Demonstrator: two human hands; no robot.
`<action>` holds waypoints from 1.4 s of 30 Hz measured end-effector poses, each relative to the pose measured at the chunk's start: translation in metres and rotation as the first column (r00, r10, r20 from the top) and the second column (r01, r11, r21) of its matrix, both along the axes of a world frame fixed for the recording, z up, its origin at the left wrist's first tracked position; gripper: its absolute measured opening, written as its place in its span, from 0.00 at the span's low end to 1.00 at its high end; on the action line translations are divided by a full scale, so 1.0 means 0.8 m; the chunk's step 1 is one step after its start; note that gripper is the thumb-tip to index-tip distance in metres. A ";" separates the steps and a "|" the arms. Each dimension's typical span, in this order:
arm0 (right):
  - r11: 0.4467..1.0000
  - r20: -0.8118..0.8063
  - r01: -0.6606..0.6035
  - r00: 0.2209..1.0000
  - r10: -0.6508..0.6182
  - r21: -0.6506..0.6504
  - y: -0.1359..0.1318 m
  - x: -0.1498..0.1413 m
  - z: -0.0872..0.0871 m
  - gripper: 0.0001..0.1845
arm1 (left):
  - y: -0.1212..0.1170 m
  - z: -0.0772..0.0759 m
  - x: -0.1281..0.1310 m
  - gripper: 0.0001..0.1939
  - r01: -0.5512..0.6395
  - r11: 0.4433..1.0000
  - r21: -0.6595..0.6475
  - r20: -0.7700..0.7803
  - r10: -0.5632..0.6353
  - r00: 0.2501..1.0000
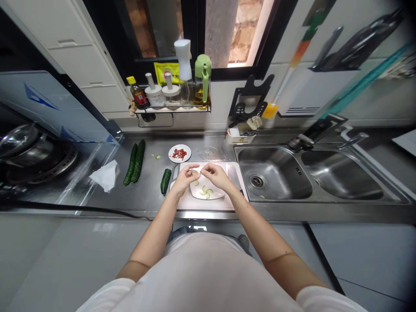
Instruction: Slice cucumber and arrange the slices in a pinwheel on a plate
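Above a white plate (217, 196), my left hand (186, 178) pinches a thin cucumber slice between thumb and fingers. Close beside it, my right hand (216, 174) is closed in a pinch, its fingertips on what looks like another small slice, mostly hidden. Several pale green cucumber slices (206, 192) lie on the plate, some overlapping in a curve. The plate rests on a light pink cutting board (185, 202). Left of the board lies a cut piece of cucumber (165, 181). A small white dish (170, 156) behind holds chopped red pieces (179, 154).
Two whole cucumbers (134, 162) and a crumpled white tissue (105, 175) lie to the left, near the stove with a pot (24, 147). A double sink (276, 173) is at the right. A wall rack (172, 110) carries bottles and seasoning jars.
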State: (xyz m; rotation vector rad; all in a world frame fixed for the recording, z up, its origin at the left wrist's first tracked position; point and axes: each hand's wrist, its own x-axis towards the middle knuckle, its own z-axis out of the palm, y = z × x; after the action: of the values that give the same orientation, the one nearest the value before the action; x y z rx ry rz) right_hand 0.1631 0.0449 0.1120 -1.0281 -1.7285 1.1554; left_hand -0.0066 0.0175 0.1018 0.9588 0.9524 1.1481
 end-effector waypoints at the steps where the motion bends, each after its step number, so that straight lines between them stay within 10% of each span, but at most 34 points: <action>1: 1.000 -0.002 0.000 1.000 0.000 -0.013 0.001 0.000 -0.001 0.11 | 0.001 0.001 0.000 0.27 -0.003 1.000 0.030 -0.035 0.004 0.999; 23: 0.998 0.255 0.055 0.966 -0.044 -0.036 0.019 -0.005 -0.048 0.08 | 0.018 -0.043 -0.009 0.08 -0.013 0.989 0.150 -0.635 0.106 0.765; 42: 0.998 0.716 0.046 0.698 -0.005 -0.037 0.036 -0.034 -0.096 0.09 | 0.020 -0.080 -0.012 0.06 -0.076 0.996 0.049 -0.907 0.076 0.414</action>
State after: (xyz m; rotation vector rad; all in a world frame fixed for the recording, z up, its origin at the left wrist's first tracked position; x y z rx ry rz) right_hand 0.1360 0.0734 0.0351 -1.6903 -2.2690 0.8134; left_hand -0.0161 0.0337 0.0382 1.6172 1.8990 0.6006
